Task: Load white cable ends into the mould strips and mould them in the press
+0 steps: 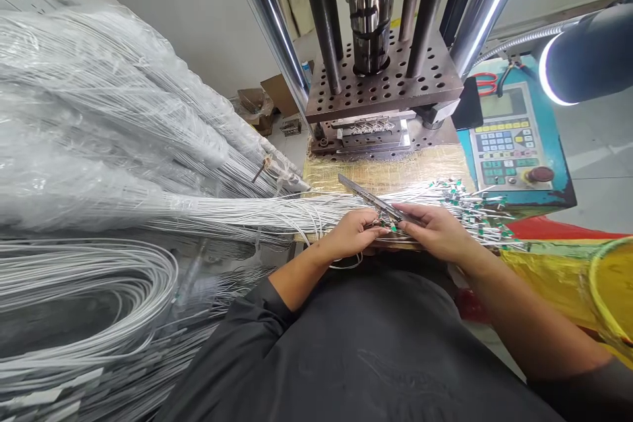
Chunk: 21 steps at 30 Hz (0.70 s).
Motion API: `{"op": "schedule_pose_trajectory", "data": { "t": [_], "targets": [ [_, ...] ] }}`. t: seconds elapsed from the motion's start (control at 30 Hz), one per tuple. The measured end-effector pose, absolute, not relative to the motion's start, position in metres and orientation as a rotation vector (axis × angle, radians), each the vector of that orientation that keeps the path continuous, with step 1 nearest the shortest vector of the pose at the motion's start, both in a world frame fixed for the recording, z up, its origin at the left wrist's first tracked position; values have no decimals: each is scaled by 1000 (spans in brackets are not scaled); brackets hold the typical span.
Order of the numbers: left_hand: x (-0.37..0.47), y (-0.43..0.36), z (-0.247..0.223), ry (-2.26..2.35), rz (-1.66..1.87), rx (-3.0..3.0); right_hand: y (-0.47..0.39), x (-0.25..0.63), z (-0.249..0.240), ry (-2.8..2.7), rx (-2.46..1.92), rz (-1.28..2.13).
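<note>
The metal bar (pixel 364 194) is gripped by the left hand (pixel 350 233) and right hand (pixel 439 231), close together; work appears underway, remaining quantity cannot be determined

Yellowish bench (pixel 420 163) — white cables (pixel 257 212) across

My top (pixel 395 343) is dark grey, nearly black, a plain cloth with creases and a faint tone-on-tone raised marking at the lower middle of the frame. Its sleeves are the same dark colour, bunched in folds on my left arm. My hands and forearms are bare, without gloves.
</note>
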State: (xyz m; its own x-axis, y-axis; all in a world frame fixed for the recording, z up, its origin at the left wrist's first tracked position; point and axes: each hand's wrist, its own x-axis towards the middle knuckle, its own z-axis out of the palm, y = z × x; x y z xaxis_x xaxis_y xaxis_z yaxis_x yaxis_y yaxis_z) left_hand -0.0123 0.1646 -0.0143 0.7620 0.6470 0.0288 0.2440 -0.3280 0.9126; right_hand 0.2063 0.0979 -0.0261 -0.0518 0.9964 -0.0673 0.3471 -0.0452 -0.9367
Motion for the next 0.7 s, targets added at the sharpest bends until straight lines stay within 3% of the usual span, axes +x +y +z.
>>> {"op": "schedule_pose_trajectory", "data": {
  "t": [0.7],
  "targets": [
    [-16, 163, -22, 627, 563, 2095, 103, 208, -33, -1487, -1525, 1156]
  ]
}}
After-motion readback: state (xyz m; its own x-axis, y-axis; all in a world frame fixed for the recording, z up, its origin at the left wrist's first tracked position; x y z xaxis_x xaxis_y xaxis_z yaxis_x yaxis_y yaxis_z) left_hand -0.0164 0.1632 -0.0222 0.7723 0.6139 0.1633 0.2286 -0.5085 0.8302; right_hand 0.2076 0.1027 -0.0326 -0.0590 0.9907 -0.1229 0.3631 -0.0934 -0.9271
